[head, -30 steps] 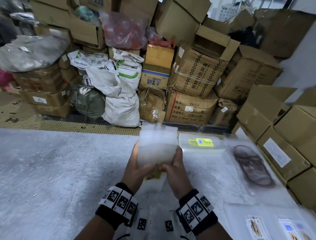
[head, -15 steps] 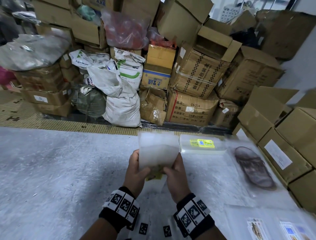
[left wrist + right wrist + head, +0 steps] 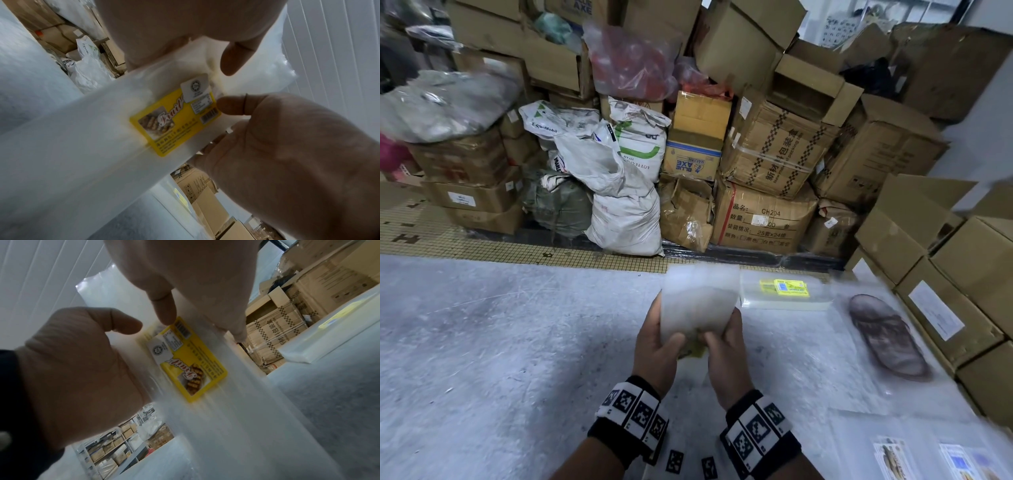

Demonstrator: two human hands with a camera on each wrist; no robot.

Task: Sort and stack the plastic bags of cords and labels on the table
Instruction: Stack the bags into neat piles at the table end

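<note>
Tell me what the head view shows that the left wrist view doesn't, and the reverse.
Only the head view shows the flat stack of clear bags with a yellow label lying on the table beyond the hands, the bag of dark cord to the right, and both wristbands. Only the left wrist view shows the face of the held yellow label, with its barcode and white sticker. Both show the left hand and right hand gripping the held bundle of clear bags.

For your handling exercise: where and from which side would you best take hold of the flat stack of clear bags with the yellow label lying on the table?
Probably by a short end of the flat stack, coming in low from the side, thumb on top and fingers slid beneath. It lies flat on the table as loose, slippery layers, so a top-down grip would likely lift only the upper bags.
</note>
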